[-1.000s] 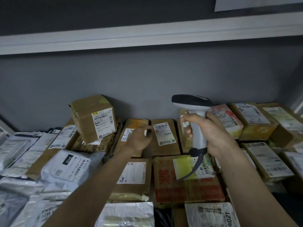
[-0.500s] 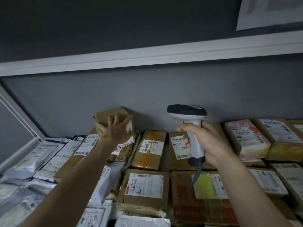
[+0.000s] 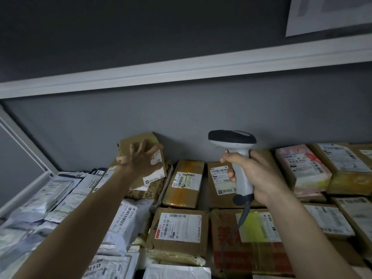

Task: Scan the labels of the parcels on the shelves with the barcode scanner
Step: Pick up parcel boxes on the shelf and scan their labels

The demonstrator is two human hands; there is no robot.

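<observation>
A small brown cardboard box (image 3: 138, 141) with a white label leans against the grey back wall, on top of other parcels. My left hand (image 3: 141, 160) lies on its front face with the fingers spread wide. My right hand (image 3: 253, 174) grips the white handle of a barcode scanner (image 3: 233, 141) with a dark head, held upright above a brown box with a white barcode label (image 3: 219, 178). The scanner's cable hangs down over the parcels below.
The shelf is packed with parcels: a tape-sealed brown box (image 3: 185, 184), a labelled box (image 3: 179, 230) in front of it, a pink-printed parcel (image 3: 302, 168) and more boxes at right, grey and white plastic mailers (image 3: 50, 198) at left. A white shelf rail (image 3: 181, 69) runs overhead.
My left hand went from the flat boxes in the middle up and left to the small leaning box and spread its fingers on it. The view swung left and up. The scanner stays gripped.
</observation>
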